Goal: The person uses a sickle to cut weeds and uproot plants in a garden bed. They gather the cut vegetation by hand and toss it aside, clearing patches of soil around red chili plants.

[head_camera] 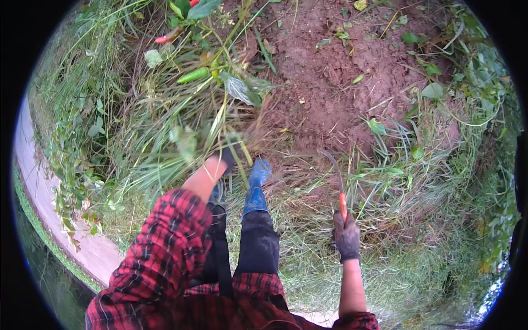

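Observation:
My right hand (346,236), in a dark, soiled glove, grips the orange handle of a sickle (339,181). Its thin curved blade points forward, above cut grass and the edge of bare soil. Blurred by motion, my dark-gloved left hand (232,156) is closed around a bunch of long green grass (159,171) that trails to the left. Pale green stems (243,150) cross in front of this hand, hiding the fingers in part. Just ahead is a pepper plant with a green chili pepper (194,75), a red chili pepper (167,39) and broad leaves (241,90).
Reddish-brown soil (330,82) lies ahead, with scattered leaves. Blue rubber boots (255,194) stand on flattened grass between my hands. Tangled weeds (486,165) border the right side. A pale path (45,177) curves along the left, beyond leafy vines (78,165).

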A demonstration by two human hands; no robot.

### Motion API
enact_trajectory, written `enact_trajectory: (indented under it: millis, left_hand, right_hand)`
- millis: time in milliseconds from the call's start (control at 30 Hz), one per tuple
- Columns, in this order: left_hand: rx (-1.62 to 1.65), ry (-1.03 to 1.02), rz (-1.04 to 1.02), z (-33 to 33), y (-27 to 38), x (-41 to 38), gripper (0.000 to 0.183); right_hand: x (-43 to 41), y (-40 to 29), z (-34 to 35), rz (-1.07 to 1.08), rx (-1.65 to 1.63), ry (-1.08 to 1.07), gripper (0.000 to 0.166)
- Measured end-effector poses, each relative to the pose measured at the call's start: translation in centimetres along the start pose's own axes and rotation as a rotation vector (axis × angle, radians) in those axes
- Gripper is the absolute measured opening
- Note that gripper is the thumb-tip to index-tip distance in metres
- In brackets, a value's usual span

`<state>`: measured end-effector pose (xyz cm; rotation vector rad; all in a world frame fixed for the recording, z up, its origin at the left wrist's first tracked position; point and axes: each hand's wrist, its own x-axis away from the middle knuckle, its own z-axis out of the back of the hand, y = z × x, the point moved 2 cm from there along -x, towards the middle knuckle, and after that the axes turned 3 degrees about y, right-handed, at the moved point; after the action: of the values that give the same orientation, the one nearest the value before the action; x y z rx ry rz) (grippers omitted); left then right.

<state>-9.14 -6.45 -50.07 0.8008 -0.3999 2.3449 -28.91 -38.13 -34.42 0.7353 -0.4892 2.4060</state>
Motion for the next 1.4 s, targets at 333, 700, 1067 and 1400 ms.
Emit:
enact_trajectory:
  millis: [333, 700, 1067, 1400]
  left_hand:
    - [-0.082, -0.319, 0.304, -11.3, -22.0, 25.7, 0.029]
    - [0.478, -0.126, -0.078, -12.4, -6.4, 29.9, 0.050]
    - [1.995, -0.790, 0.640, -4.8, -6.4, 32.5, 0.018]
    - [0.724, 0.151, 0.882, 3.8, -13.5, 31.6, 0.019]
  right_hand:
    - [-2.8, -7.8, 3.2, 0.224, -0.157, 0.038, 0.037]
    - [-16.1, -25.2, 3.6, 0.599, -0.125, 0.118, 0.035]
    - [-14.1, -9.5, -8.4, 0.329, 0.110, -0.085, 0.036]
    - [-15.2, -15.7, -2.7, 0.540, 0.262, 0.049, 0.033]
